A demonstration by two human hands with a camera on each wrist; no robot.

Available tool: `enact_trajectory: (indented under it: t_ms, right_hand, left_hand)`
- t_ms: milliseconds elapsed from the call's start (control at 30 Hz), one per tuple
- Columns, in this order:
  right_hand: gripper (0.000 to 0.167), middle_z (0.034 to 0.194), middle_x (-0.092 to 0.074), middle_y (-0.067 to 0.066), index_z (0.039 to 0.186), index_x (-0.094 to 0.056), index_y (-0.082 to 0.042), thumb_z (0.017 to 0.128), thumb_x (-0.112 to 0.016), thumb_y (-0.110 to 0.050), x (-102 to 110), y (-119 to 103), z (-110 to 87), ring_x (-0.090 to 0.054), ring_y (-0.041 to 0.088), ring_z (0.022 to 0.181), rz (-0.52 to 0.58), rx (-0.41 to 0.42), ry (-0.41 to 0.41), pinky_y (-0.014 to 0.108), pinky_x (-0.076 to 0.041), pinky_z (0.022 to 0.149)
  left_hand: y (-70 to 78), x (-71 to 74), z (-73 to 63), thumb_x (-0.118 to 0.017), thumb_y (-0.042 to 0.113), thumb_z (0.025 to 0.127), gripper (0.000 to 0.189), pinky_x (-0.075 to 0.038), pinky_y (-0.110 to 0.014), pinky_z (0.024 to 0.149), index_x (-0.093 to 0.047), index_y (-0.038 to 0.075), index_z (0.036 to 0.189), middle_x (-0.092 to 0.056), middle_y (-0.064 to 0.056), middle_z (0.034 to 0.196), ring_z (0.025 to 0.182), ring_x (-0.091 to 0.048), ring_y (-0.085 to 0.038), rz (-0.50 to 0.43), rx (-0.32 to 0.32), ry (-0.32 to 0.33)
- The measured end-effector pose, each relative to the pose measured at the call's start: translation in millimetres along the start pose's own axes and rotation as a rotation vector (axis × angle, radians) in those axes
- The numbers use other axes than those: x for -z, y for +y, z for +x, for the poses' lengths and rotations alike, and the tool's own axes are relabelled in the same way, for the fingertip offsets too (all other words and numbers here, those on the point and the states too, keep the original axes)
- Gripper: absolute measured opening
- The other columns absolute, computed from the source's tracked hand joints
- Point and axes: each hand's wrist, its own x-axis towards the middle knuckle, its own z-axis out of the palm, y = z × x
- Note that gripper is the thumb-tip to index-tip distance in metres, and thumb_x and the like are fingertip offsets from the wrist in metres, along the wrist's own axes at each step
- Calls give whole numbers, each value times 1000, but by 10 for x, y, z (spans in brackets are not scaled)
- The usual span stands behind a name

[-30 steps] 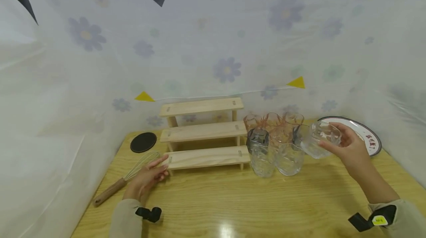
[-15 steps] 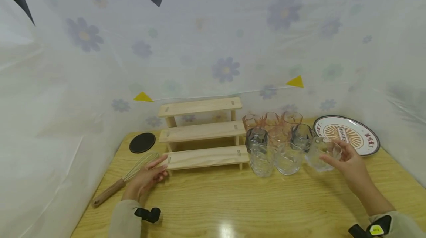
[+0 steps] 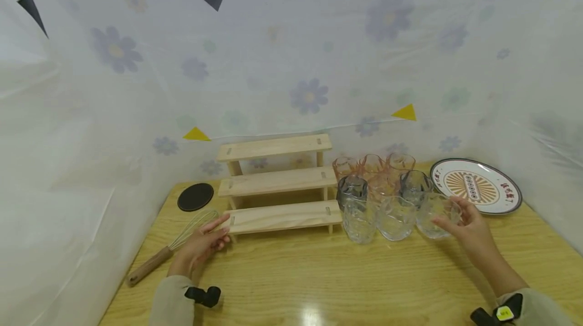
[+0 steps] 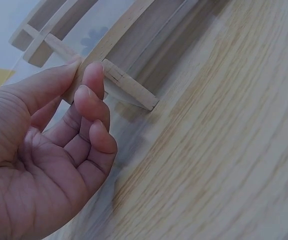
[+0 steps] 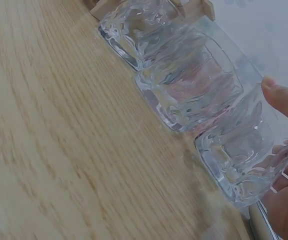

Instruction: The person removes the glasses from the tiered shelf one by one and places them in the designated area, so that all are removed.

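My right hand grips a clear glass tumbler at its rim and side, thumb towards the front. The tumbler stands upright on the table, at the right end of a front row with two other clear tumblers. In the right wrist view its thick base meets the wood. My left hand pinches the left end of the lowest board of a three-tier wooden stand. In the left wrist view, thumb and index finger meet at the board's end, with the other fingers curled below.
Behind the clear row stand two dark grey tumblers and several pink ones. A round printed plate lies at the back right. A whisk and a black round coaster lie left of the stand.
My right hand has brought the clear tumbler down and slightly left, from raised and tilted to upright in the front row. The left hand has stayed at the stand.
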Motion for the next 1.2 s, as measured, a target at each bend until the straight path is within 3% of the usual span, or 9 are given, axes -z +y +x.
enact_trajectory:
  t_ms: [133,400,633,867,1000,1067,1133,1200]
  right_hand:
    - [71,134,-38,-4,149,-26,-17,91,-66,-26,-31,21,20,-15,22,141,-14,-2,2,0,-29,81]
    - [72,123,-39,-19,148,-25,-10,91,-66,-23,-76,58,21,-10,30,142,43,-2,-1,0,-27,85]
    - [70,143,-31,6,148,-26,-14,91,-65,-25,-112,80,37,-8,36,141,43,-13,0,1,-28,81]
    - [68,144,-29,12,146,-27,-12,91,-65,-26,-128,47,31,-12,29,142,22,-4,-3,1,-28,80]
    - [69,145,-24,18,145,-25,-7,91,-65,-25,-136,28,51,-12,31,141,15,9,-13,1,-28,82]
    - [71,145,-22,21,145,-22,-4,92,-64,-24,-138,29,63,-11,35,141,21,9,-27,11,-27,98]
    - [77,148,-17,25,147,-15,1,93,-63,-24,-140,34,72,-7,39,140,35,5,-46,31,-22,111]
    - [84,149,-11,30,149,-6,3,93,-63,-24,-135,27,78,-3,45,139,29,2,-60,53,-12,111]
  left_hand:
    - [5,0,9,-62,19,93,61,-48,-20,64,-35,13,148,-66,3,77,65,-55,-6,0,3,13]
    - [-13,21,3,-61,20,94,63,-47,-20,64,-31,12,149,-66,4,77,65,-55,-5,10,-1,-5]
    - [-28,25,-11,-62,21,93,62,-48,-21,65,-34,13,148,-66,3,78,66,-56,-6,18,6,10]
    - [-37,24,-12,-61,18,94,60,-47,-20,63,-35,12,148,-66,2,77,65,-55,-6,2,8,25]
    - [-17,35,2,-61,17,94,60,-47,-20,63,-35,11,148,-66,2,77,65,-56,-5,-3,-2,29]
    - [1,36,2,-61,17,94,60,-47,-19,63,-35,11,147,-66,2,77,65,-56,-5,-3,-5,31]
    - [18,36,-3,-60,18,94,60,-47,-19,63,-34,10,148,-66,2,78,66,-56,-5,7,-8,21]
    - [34,33,-17,-60,19,95,60,-47,-20,63,-34,10,148,-66,2,78,66,-57,-6,20,-8,12]
